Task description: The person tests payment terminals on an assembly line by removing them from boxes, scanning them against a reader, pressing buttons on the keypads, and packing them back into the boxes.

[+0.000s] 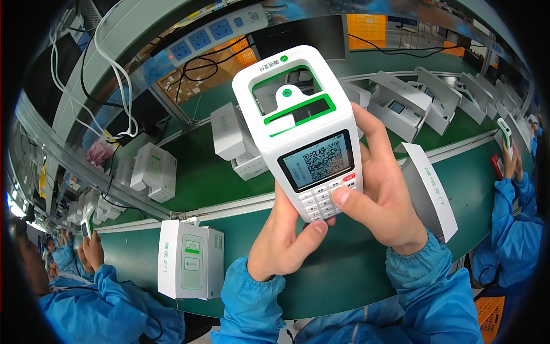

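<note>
A white payment terminal (312, 129) with green trim is held up in front of me, its screen (317, 160) lit with a QR code. Below the screen is a keypad (322, 203). My left hand (289, 238) grips the lower left side, thumb by the bottom keys. Around the right side wraps my right hand (381, 189), its thumb on the upper right keys. The fingers behind the terminal are partly hidden. An open white box (427, 192) stands near my right wrist, and a closed white box (191, 260) sits on the green bench to the left.
Opened boxes with terminals (401, 103) line the green conveyor (189, 198) behind. More white boxes (154, 172) stand at the left. A power strip (215, 33) and loose cables (117, 74) hang above. Co-workers in blue sleeves (109, 304) sit on both sides, holding terminals.
</note>
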`<state>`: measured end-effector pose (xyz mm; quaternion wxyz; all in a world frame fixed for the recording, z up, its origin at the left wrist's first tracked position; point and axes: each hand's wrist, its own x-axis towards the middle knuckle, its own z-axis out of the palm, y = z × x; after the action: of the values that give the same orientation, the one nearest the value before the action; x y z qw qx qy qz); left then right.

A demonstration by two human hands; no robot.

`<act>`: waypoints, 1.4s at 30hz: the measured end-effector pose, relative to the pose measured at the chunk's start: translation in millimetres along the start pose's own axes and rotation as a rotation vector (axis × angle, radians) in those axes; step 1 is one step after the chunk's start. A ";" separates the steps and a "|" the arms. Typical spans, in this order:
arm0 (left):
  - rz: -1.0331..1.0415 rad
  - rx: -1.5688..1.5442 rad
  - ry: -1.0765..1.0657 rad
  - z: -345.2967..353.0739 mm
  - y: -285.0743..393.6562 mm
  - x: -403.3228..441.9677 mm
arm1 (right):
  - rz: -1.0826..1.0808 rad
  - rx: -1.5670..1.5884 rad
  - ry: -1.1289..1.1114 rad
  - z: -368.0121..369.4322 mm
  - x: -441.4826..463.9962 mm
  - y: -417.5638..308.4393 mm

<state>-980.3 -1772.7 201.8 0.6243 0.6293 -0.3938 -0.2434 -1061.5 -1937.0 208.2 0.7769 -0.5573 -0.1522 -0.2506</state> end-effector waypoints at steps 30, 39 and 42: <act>-0.043 0.031 -0.044 31.1 1.8 11.4 | -0.007 0.073 -0.017 -36.0 -7.8 -11.3; 0.048 0.011 0.010 31.6 1.1 14.2 | 0.081 0.076 0.085 -18.3 -3.6 -17.5; 0.047 -0.020 0.001 33.9 4.2 13.4 | 0.060 0.012 0.079 -22.4 -5.4 -16.6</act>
<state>-1000.5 -1803.2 204.9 0.6362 0.6138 -0.4057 -0.2320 -1076.2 -1961.1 211.1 0.7927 -0.5467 -0.1063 -0.2480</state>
